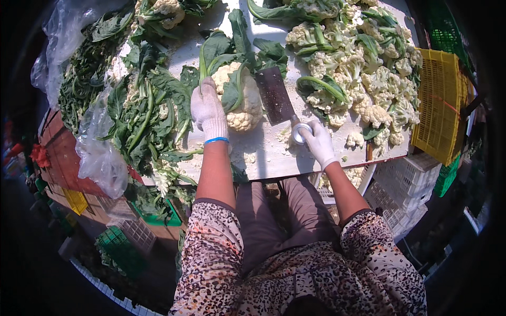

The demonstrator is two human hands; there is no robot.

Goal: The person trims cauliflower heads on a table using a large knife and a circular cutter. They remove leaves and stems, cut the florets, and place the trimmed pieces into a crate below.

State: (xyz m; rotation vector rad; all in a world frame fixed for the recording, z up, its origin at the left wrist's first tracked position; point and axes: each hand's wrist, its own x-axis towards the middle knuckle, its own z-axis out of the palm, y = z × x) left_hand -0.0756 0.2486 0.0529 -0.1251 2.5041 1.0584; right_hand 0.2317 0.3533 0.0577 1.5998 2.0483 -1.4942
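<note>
A whole cauliflower head with its green leaves on lies on the white tabletop in front of me. My left hand, in a white knit glove, grips its left side, thumb along a leaf stalk; the other fingers are mostly hidden. To the right of the head is a cleaver, its dark broad blade specked with white crumbs. My right hand, gloved in white, is closed at the cleaver's handle end, where a round silver metal piece shows. How the handle meets this piece is partly hidden.
Cut cauliflower florets are heaped at the right. Trimmed leaves pile up on the left beside clear plastic film. A yellow crate leans at the table's right edge, above stacked white crates. Crumbs litter the white tabletop.
</note>
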